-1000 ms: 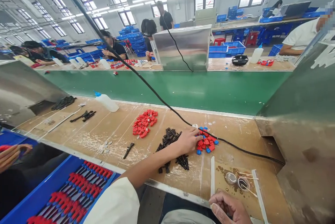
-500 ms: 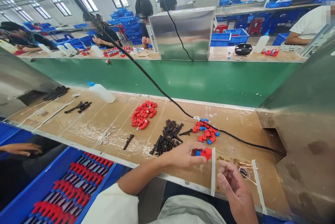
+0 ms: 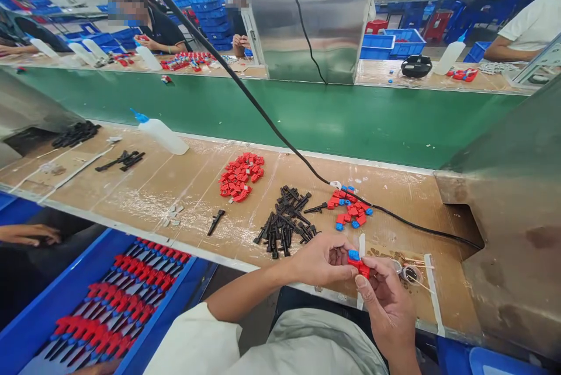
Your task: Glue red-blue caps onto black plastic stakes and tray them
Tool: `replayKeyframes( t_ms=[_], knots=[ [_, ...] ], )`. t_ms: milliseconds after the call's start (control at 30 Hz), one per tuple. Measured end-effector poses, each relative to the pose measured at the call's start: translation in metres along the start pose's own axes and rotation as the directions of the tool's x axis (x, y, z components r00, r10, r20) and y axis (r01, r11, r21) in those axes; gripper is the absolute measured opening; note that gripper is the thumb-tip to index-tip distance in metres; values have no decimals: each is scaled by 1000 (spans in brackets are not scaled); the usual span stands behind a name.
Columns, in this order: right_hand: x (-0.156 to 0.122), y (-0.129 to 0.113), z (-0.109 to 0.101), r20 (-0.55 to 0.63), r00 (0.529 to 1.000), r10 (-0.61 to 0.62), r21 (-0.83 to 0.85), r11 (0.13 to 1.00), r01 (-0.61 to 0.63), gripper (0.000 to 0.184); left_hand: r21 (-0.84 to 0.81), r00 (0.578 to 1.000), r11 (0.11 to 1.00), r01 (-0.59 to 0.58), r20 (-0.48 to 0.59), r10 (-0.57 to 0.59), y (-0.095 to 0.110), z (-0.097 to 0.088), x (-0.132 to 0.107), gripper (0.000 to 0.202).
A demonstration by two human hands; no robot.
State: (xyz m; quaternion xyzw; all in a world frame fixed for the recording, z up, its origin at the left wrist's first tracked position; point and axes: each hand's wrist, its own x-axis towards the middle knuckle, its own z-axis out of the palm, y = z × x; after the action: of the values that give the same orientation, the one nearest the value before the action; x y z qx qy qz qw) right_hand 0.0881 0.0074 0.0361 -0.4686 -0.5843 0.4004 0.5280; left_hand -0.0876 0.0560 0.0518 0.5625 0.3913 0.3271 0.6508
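A small red and blue plastic piece [image 3: 359, 266] is held between my two hands, low over the bench. Its blue end points up. My left hand [image 3: 329, 259] is closed on it from the left, thumb along the near side. From the right, the thumb and fingertips of my right hand [image 3: 389, 296] pinch its red part. Just beyond lie more red and blue pieces [image 3: 350, 211] in a loose group. Left of these is a heap of black toy-gun-shaped parts [image 3: 284, 223], and a pile of red pieces [image 3: 241, 176] lies farther left.
A black cable [image 3: 272, 121] hangs across the bench. Beside my right hand are a small round pot [image 3: 412, 274] with sticks and white tape strips. A squeeze bottle [image 3: 163, 135] lies tilted. At lower left, a blue crate [image 3: 87, 258] holds rows of red-blue pieces; another person's hand [image 3: 30, 235] is near.
My left hand has brought the red and blue piece slightly right. My right hand has moved in from the right and now grips it too. The view has tipped downward.
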Motion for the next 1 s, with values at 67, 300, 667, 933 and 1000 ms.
replayKeyframes(
  t_ms=[67, 300, 667, 933, 1000],
  knots=[
    [-1, 5, 2, -42, 999, 19, -50, 999, -21, 24, 21, 999, 1000, -2, -51, 3, -4, -2, 5, 32],
    [-3, 15, 0, -121, 988, 94, -176, 978, -115, 40, 402, 940, 897, 185, -337, -42, -11, -37, 60, 16],
    [-9, 48, -24, 76, 983, 165, -365, 922, -126, 41, 500, 862, 862, 83, -470, 190, -26, -34, -27, 19],
    [-7, 26, 9, 143, 981, 128, -299, 951, -81, 39, 479, 602, 623, 618, -798, 16, -22, -110, -80, 18],
    [-9, 18, 17, 121, 984, 132, -293, 952, -92, 40, 500, 646, 583, 640, -762, -55, -19, -117, -78, 17]
  ],
)
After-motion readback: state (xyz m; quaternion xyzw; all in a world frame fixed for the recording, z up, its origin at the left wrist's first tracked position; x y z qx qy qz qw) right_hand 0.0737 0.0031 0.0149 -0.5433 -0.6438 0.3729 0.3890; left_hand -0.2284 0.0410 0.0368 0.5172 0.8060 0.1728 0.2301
